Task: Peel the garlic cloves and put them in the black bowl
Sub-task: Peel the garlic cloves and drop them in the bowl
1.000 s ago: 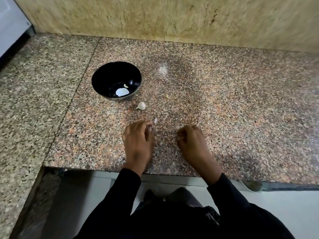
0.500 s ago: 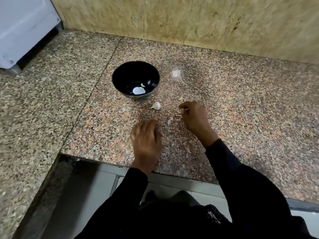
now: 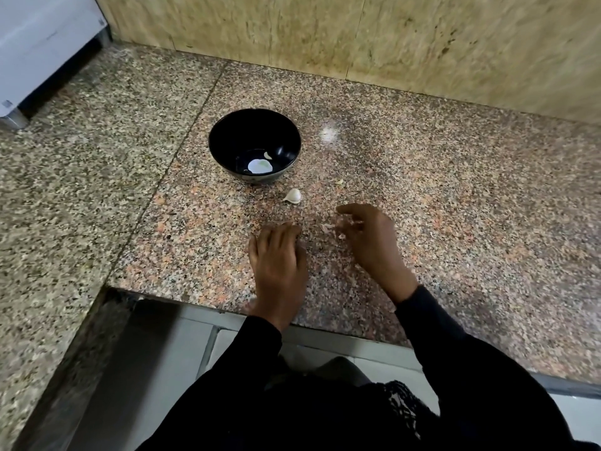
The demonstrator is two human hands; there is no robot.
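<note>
The black bowl [image 3: 215, 148] stands on the granite counter, with one small peeled garlic clove [image 3: 267, 155] lying inside beside a bright reflection. An unpeeled garlic clove [image 3: 293, 196] lies on the counter just right of the bowl's near side. My left hand [image 3: 278, 265] rests knuckles up below that clove, its fingers curled down onto the stone, hiding whatever is under them. My right hand [image 3: 370, 239] hovers to the right, blurred, with its fingers spread and nothing seen in them. Bits of garlic skin [image 3: 326, 226] lie between the two hands.
Another skin scrap [image 3: 339, 181] lies right of the unpeeled clove. The granite counter [image 3: 455, 206] ends in a tiled wall [image 3: 390, 37] behind and a front edge close to my body. A white appliance [image 3: 39, 43] stands at the far left.
My right hand reached forward to the skin scraps, then drew back slightly and spread its fingers. My left hand stayed put. The camera view shifted left, bringing the white appliance into view.
</note>
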